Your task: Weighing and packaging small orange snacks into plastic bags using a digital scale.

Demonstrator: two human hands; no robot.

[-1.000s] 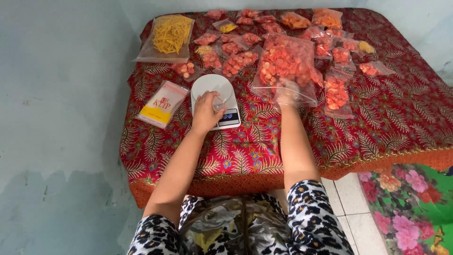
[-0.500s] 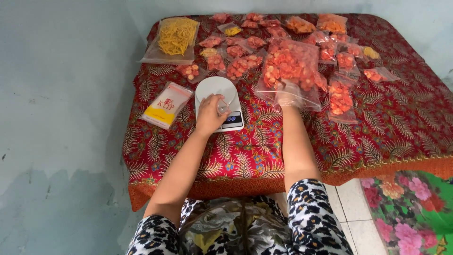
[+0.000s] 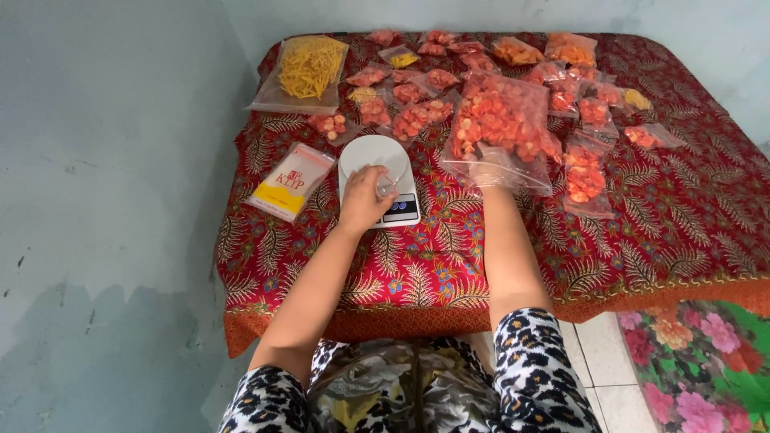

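Note:
My left hand [image 3: 364, 199] rests on the white kitchen scale [image 3: 377, 178] and pinches a small clear plastic bag [image 3: 387, 183] over its round platform. My right hand [image 3: 491, 169], in a thin clear glove, reaches inside the mouth of a large clear bag of orange-red chips [image 3: 501, 128] lying on the red patterned cloth [image 3: 642, 208]. The fingers are hidden by the plastic and chips.
A big bag of yellow sticks [image 3: 306, 68] lies at the far left. A flat pack of empty bags [image 3: 290, 181] sits left of the scale. Several small filled bags [image 3: 584, 172] are scattered across the back and right. A floral mat [image 3: 706, 361] lies on the floor, lower right.
Both hands stay where they were. The view has shifted, so the table sits slightly lower and to the right in the frame.

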